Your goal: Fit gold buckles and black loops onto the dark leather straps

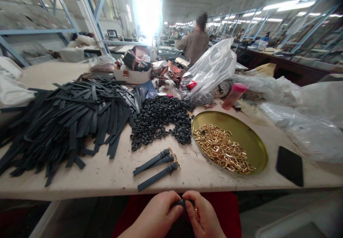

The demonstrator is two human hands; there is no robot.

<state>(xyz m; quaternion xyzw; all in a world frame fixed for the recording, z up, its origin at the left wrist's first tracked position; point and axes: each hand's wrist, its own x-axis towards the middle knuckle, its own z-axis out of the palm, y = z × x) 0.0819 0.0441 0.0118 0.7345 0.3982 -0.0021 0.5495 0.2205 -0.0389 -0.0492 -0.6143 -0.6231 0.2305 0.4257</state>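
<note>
Below the table's front edge, my left hand (162, 211) and my right hand (200, 211) meet, both closed on one black strap (181, 203). A bit of gold metal shows by my right fingers; most of the strap is hidden. Just beyond, black straps with gold buckles (158, 176) lie on the table (214, 182). Many small black loops (163, 116) are heaped behind them. To the right, a round gold tray (248, 134) holds a pile of gold buckles (222, 147). A large heap of loose black strips (72, 116) covers the left side.
A black phone-like slab (289, 166) lies at the right. Behind the tray are a pink-lidded container (234, 96) and clear plastic bags (211, 70). A white box (132, 76) stands at the back. Farther off, a person (197, 41) faces away.
</note>
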